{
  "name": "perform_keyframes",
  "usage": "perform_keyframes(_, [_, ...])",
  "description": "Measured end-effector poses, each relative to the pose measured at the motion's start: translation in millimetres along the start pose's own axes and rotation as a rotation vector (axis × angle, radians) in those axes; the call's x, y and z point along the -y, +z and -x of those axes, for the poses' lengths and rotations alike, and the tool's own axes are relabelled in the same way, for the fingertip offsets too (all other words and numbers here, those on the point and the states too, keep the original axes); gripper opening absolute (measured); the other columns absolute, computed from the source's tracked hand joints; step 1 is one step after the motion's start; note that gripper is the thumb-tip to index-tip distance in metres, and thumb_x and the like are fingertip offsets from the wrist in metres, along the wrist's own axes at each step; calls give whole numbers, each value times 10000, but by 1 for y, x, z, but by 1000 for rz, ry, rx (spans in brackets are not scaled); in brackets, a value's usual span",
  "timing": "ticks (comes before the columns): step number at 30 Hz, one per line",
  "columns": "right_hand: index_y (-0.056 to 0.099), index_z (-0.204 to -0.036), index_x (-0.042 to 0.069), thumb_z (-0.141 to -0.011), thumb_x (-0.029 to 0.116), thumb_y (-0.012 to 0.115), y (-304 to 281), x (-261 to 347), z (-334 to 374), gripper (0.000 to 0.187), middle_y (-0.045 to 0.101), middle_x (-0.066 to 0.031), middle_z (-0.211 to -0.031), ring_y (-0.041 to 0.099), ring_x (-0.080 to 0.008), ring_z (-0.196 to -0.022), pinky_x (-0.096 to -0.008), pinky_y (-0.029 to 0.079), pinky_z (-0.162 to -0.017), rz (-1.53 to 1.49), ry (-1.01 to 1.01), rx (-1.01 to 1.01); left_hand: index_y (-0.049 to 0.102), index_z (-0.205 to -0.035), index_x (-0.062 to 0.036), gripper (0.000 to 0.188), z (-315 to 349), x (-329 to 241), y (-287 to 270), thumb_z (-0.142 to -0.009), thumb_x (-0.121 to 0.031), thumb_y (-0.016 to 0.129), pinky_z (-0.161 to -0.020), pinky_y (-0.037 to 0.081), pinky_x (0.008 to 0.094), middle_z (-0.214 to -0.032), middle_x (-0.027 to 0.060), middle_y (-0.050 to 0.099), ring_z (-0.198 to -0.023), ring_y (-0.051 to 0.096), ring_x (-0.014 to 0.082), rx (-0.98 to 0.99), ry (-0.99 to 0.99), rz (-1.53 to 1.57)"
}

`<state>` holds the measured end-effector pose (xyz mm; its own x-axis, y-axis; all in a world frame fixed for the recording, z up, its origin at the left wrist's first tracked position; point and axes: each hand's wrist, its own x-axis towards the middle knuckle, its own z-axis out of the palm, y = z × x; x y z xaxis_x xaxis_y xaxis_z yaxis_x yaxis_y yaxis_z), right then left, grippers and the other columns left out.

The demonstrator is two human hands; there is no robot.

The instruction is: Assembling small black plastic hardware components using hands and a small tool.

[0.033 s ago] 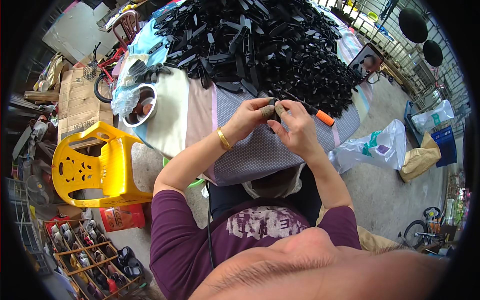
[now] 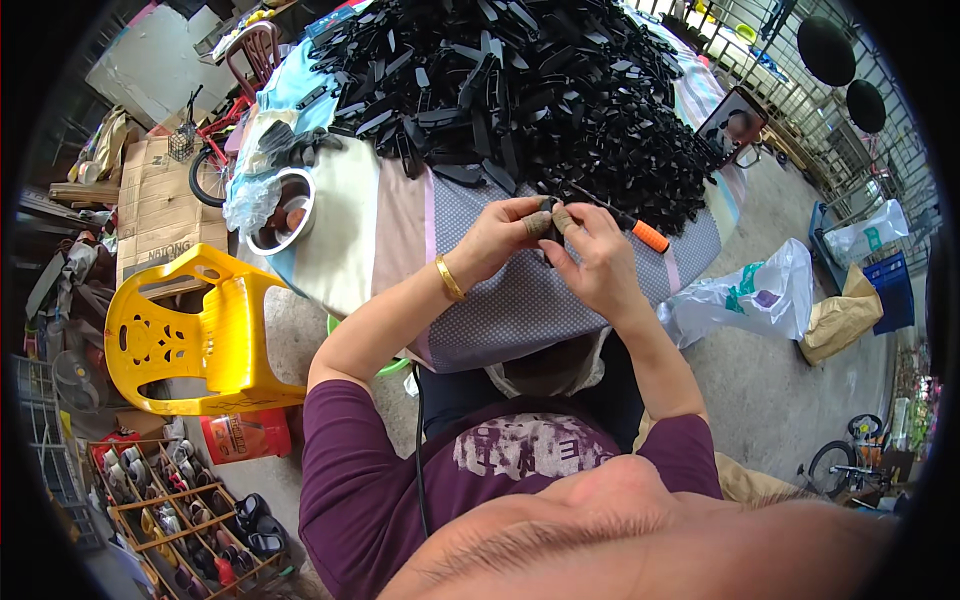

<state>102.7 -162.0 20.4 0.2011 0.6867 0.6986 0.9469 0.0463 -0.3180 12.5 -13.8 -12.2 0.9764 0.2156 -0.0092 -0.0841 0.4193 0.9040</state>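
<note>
Over the near part of the table, my left hand [image 2: 507,233] and my right hand [image 2: 598,255] meet, fingertips pinched around a small black plastic piece [image 2: 552,236]. My fingers cover most of the piece, so its full shape is hidden. Wrappings show on some of my fingers. Just beyond my hands spreads a large heap of black plastic parts [image 2: 480,90], longer flat ones at the left and smaller ones at the right. A screwdriver with an orange and black handle [image 2: 650,236] lies beside my right hand, its shaft pointing into the heap.
A patterned cloth [image 2: 400,220] covers the table. At its left edge stands a white bowl [image 2: 303,225] beside clear plastic and dark gloves [image 2: 297,147]. A phone or tablet [image 2: 732,125] leans at the right. A yellow chair [image 2: 190,335] is on the left, plastic bags [image 2: 750,295] on the right.
My right hand's fingers have shifted slightly around the black piece, which shows a little more between them. Everything else stays where it was.
</note>
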Motion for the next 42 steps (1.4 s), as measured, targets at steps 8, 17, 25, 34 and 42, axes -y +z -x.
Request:
perform_keyframes(8, [616,-946,11,-730,131,664,-1,0,33,252,565,-95,-772,575,-262,-617,-340,473,-565,92,274,178,634,-996,-56,242,-11,-25,-22,-776,-25,538,-824,444,357,-1057,100,571,-945,516,287,-477,562,-1554])
perform_keyframes(17, [640,-917,43,-785,149,642,20,-55,5,169,549,-98,-758,580,-280,-646,-373,466,-577,163,258,159,628,-971,-62,234,-4,-39,-47,-738,-50,616,-818,446,356,-981,104,588,-951,542,292,-591,270,-1782])
perform_keyframes(25, [623,-849,21,-751,74,649,22,-63,2,115,590,-86,-785,603,-243,-660,-339,491,-610,130,247,188,531,-1117,-5,303,-5,-35,-36,-847,-109,622,-781,507,265,-972,78,621,-873,630,169,-167,32,-458])
perform_keyframes(34, [606,-839,-12,-763,-17,628,12,-22,-22,79,632,-58,-754,612,-107,-678,-227,503,-641,-500,334,-49,488,-1238,-32,378,-2,-30,-24,-895,-171,566,-674,487,233,-894,30,584,-798,577,109,-22,-75,-107])
perform_keyframes(42, [606,-877,1,-757,6,639,29,-23,-19,124,643,-88,-776,627,-170,-672,-257,497,-601,-447,312,-62,504,-1156,-19,350,-1,-28,-17,-846,-127,627,-536,437,199,-831,9,558,-610,506,61,-83,31,-132])
